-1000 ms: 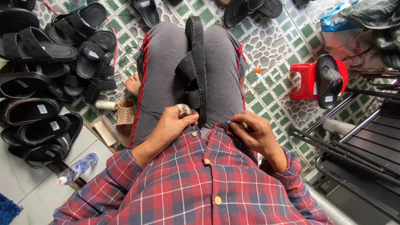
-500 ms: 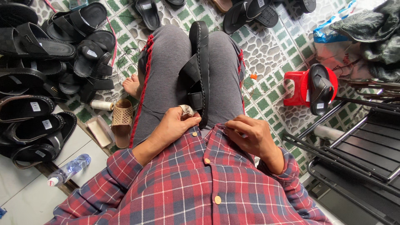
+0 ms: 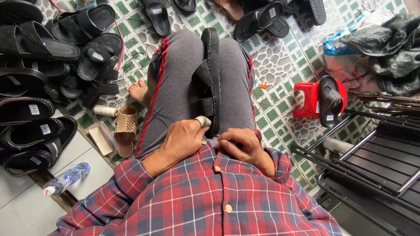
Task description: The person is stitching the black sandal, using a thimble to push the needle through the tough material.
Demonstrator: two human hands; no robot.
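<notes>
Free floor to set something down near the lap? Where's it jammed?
Bare tile between the right knee and red stool. Pale floor by the bottle, lower left. Crowded: sandal pile on the left, rack on the right, sandal filling the lap.

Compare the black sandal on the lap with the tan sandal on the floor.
The black sandal lies on its edge between the grey-trousered knees, with the left hand and right hand at its near end; the tan sandal lies flat on the floor beside a bare foot, untouched. The black one has wide plain straps; the tan one has a perforated upper. Both point lengthwise away from the person.
</notes>
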